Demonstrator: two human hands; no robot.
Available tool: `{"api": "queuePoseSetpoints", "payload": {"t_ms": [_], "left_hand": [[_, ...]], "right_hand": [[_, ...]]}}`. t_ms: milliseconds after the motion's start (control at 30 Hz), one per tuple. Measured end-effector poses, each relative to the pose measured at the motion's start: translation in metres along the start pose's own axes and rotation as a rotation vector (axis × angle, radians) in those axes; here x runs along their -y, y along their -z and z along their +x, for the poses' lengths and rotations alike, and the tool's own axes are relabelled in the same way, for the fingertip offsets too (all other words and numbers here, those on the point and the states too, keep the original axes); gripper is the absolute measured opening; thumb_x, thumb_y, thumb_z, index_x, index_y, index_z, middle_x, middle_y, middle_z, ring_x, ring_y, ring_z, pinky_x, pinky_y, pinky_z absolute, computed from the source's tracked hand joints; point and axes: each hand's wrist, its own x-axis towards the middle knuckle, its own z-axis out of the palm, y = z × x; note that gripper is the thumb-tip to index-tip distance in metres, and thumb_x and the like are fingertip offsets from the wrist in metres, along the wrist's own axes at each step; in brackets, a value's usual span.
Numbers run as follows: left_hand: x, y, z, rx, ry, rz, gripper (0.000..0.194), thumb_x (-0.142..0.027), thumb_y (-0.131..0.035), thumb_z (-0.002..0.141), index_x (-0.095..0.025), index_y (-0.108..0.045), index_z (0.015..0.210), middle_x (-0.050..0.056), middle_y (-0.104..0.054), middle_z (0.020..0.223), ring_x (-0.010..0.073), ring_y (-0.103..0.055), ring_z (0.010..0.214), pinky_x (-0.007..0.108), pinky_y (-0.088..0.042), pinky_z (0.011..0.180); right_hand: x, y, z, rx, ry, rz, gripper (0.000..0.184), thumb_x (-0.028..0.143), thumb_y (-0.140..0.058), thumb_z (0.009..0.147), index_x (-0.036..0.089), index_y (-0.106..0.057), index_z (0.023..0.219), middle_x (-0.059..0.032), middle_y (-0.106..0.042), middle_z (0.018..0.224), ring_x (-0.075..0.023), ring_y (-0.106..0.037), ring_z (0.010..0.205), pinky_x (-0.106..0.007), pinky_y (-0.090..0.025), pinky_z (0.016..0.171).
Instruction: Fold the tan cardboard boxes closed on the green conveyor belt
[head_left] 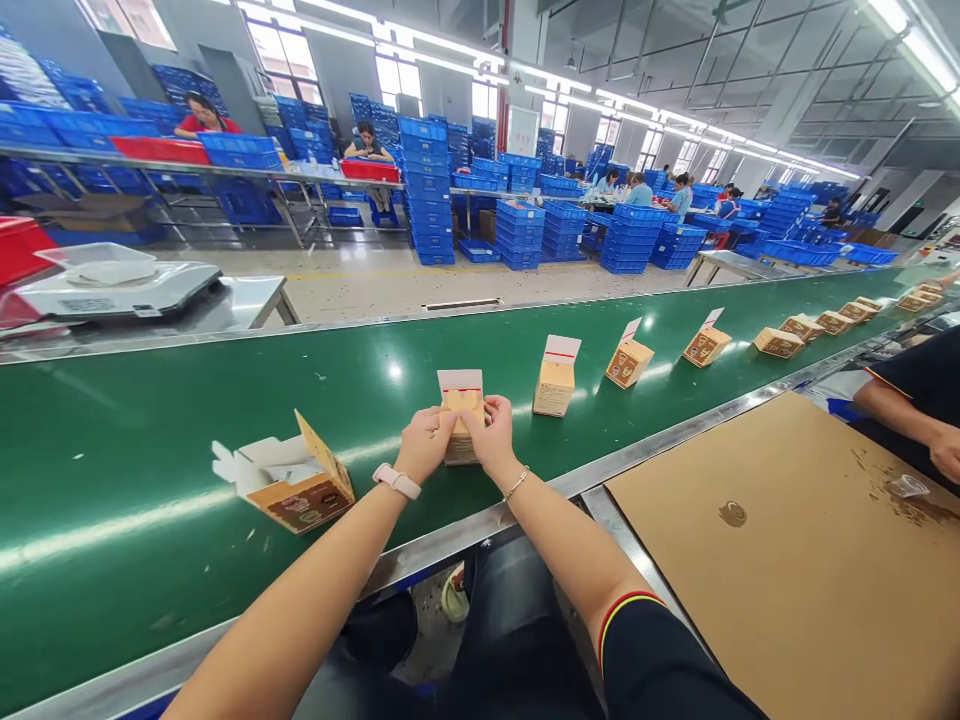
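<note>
One carton (463, 450) stands upright on green conveyor (360, 370), flap (460, 380) raised at far edge, held between left hand (425, 443) and right hand (492, 434), both thumbs on top.

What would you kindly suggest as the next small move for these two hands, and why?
Probably press down the top of this box with both thumbs, leaving its red-striped flap upright: the left hand and right hand flank it, thumbs on top, and the next box to the right stands with its flap raised.
</note>
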Motion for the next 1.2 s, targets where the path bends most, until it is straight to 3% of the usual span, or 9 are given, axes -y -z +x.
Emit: {"api": "queuePoseSetpoints", "payload": {"t_ms": [167,433,633,767,867,933,1033,1100,1200], "left_hand": [[0.002,-0.013,0.011,-0.059,0.219,-0.149,0.016,-0.025,-0.061,0.071,-0.019,-0.056,0.085,0.006,-0.065,0.093,0.019,-0.063,0.092,0.034,-0.051,0.083],[-0.01,-0.034,0.031,0.151,0.418,-0.231,0.017,-0.013,-0.069,0.06,-0.016,-0.059,0.073,0.005,-0.067,0.073,0.0192,-0.064,0.072,0.033,-0.052,0.071],[-0.018,-0.059,0.038,0.119,0.385,-0.243,0.019,-0.009,-0.071,0.057,-0.017,-0.057,0.068,0.004,-0.065,0.068,0.0202,-0.064,0.073,0.033,-0.051,0.072],[-0.031,-0.058,0.016,-0.042,0.23,-0.282,0.017,-0.012,-0.064,0.069,-0.017,-0.058,0.084,0.006,-0.066,0.088,0.018,-0.064,0.085,0.031,-0.05,0.077],[-0.037,-0.034,-0.023,-0.137,0.039,-0.307,0.012,-0.016,-0.059,0.076,-0.019,-0.058,0.088,0.005,-0.065,0.09,0.016,-0.062,0.088,0.028,-0.049,0.077],[-0.034,-0.009,-0.051,-0.275,-0.342,-0.293,0.003,-0.02,-0.058,0.08,-0.02,-0.057,0.083,0.002,-0.062,0.081,0.0143,-0.061,0.08,0.027,-0.049,0.074],[-0.02,0.034,-0.076,-0.621,-0.858,-0.184,0.008,-0.026,-0.059,0.083,-0.022,-0.054,0.087,0.0,-0.057,0.08,0.0128,-0.057,0.073,0.025,-0.047,0.065],[-0.008,0.056,-0.078,-0.758,-0.781,-0.047,0.018,-0.031,-0.06,0.083,-0.022,-0.054,0.098,0.004,-0.059,0.095,0.0153,-0.058,0.083,0.026,-0.046,0.064],[0.013,0.072,-0.068,-0.581,-0.404,0.094,0.033,-0.041,-0.053,0.086,-0.021,-0.056,0.113,0.012,-0.06,0.116,0.0227,-0.058,0.105,0.032,-0.05,0.074]], "right_hand": [[0.003,0.002,0.013,0.0,-0.226,0.09,0.041,0.015,-0.06,0.065,0.021,-0.044,0.102,-0.0045,-0.06,0.102,-0.0183,-0.062,0.096,-0.033,-0.053,0.085],[0.006,0.025,0.035,0.056,-0.46,0.133,0.03,0.006,-0.056,0.061,0.02,-0.048,0.085,0.0002,-0.062,0.072,-0.0181,-0.064,0.064,-0.032,-0.055,0.06],[0.006,0.038,0.052,0.03,-0.441,0.058,0.026,0.007,-0.063,0.059,0.018,-0.051,0.079,-0.0025,-0.064,0.069,-0.0218,-0.066,0.064,-0.036,-0.056,0.06],[0.011,0.056,0.046,-0.105,-0.28,-0.028,0.032,0.022,-0.065,0.068,0.017,-0.053,0.097,-0.0096,-0.065,0.096,-0.026,-0.064,0.097,-0.041,-0.054,0.084],[0.014,0.076,0.025,-0.281,-0.087,-0.104,0.053,0.035,-0.06,0.075,0.017,-0.042,0.122,-0.0169,-0.043,0.137,-0.0274,-0.037,0.135,-0.047,-0.033,0.111],[0.016,0.08,0.007,-0.325,0.158,-0.168,0.058,0.038,-0.057,0.078,0.018,-0.036,0.128,-0.0176,-0.031,0.145,-0.0267,-0.025,0.141,-0.05,-0.022,0.115],[0.018,0.063,-0.014,-0.123,0.686,-0.273,0.051,0.038,-0.055,0.084,0.02,-0.037,0.128,-0.0165,-0.04,0.139,-0.0269,-0.036,0.136,-0.053,-0.028,0.112],[0.018,0.039,-0.019,0.121,0.857,-0.327,0.049,0.035,-0.054,0.087,0.022,-0.038,0.131,-0.0149,-0.046,0.136,-0.0262,-0.043,0.131,-0.052,-0.034,0.11],[0.011,0.004,-0.015,0.461,0.85,-0.44,0.057,0.036,-0.054,0.087,0.02,-0.037,0.139,-0.0157,-0.049,0.138,-0.0265,-0.045,0.131,-0.048,-0.039,0.109]]}}
